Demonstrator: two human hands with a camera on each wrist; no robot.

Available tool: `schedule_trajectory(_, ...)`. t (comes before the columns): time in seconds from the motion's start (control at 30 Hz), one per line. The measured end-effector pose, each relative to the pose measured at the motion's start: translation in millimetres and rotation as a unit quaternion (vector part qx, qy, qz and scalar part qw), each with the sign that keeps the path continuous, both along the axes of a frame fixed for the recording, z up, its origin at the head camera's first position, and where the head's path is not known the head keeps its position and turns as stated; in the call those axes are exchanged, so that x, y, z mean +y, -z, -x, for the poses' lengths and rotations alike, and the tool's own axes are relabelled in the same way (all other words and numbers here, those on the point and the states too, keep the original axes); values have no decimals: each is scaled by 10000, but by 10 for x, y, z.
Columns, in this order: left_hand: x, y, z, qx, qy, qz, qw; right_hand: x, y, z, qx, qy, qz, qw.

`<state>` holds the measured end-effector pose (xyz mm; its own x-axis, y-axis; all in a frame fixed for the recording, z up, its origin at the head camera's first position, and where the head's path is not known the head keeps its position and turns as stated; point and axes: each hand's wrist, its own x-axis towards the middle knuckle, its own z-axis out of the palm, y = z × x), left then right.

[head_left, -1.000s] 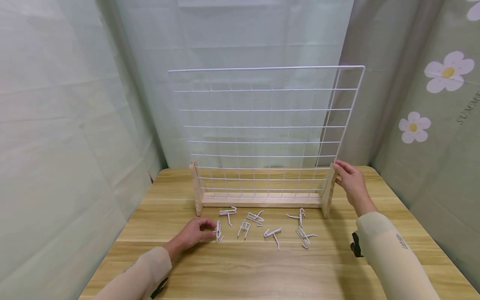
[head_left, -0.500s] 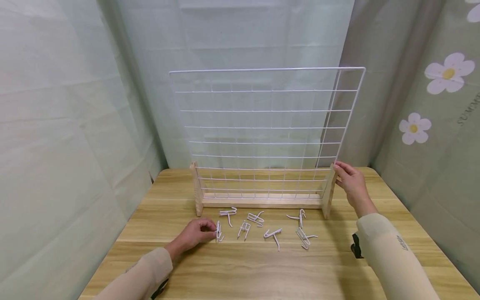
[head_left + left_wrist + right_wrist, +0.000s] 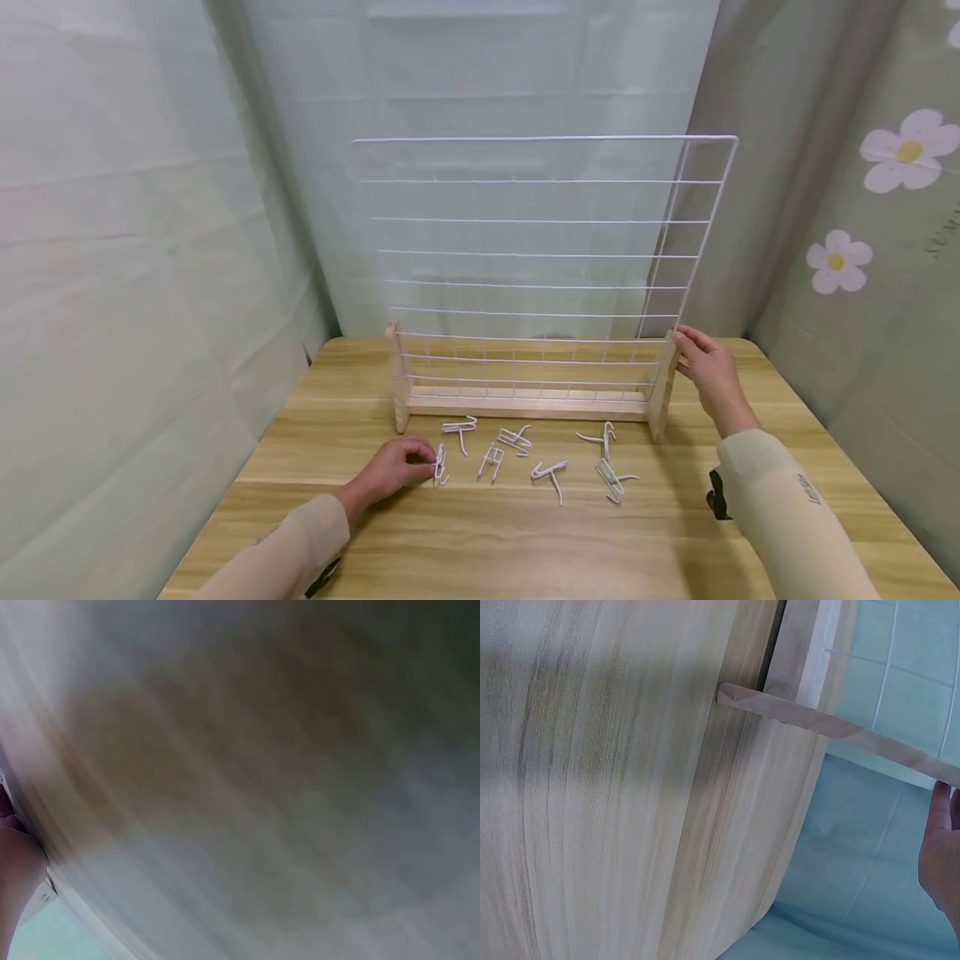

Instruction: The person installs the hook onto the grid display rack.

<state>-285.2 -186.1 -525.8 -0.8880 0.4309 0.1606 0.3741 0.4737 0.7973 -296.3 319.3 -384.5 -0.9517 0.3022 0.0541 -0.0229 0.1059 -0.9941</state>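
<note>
Around the work, pale cloth [image 3: 150,250] closes in behind and to the left, while white flowers [image 3: 840,262] mark the right-hand drape. From my seat I see the white grid [image 3: 540,286] upright in its wooden stand [image 3: 525,404], towards the back of the table [image 3: 517,550]. Six other hooks [image 3: 551,470] lie scattered just in front of the stand, two of them crowded together near its right post [image 3: 662,387]; that cluster and the stand lie between the two hands.

My left hand [image 3: 396,468] lies low beside the leftmost hook [image 3: 440,463], fingers bent, thumb and fingertips touching it with a narrow gap; whether they pinch it I cannot tell, since the left wrist view is mostly blur. My right hand [image 3: 711,371] is raised, forearm slanting in from the right, thumb and fingers holding the post's top at the grid's edge.
</note>
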Motion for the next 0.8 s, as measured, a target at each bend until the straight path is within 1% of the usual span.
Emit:
schedule_trajectory(0.13,7,-13,-11,113,-29,-34,9999,5,-13,-1,57,-6,116,9999)
schedule_trajectory(0.3,14,-32,-42,179,102,-174,9996,2,-27,-12,24,-31,106,9999)
schedule_trajectory(0.47,37,-54,-54,105,113,-240,9996,19,-28,-23,13,-45,-29,10000)
schedule_trajectory(0.6,49,-63,-46,-58,-14,-171,9998,22,-26,-27,25,-64,-76,9999)
schedule_trajectory(0.8,57,-72,-35,-241,-403,1,9989,13,-28,-28,47,-92,102,9999)
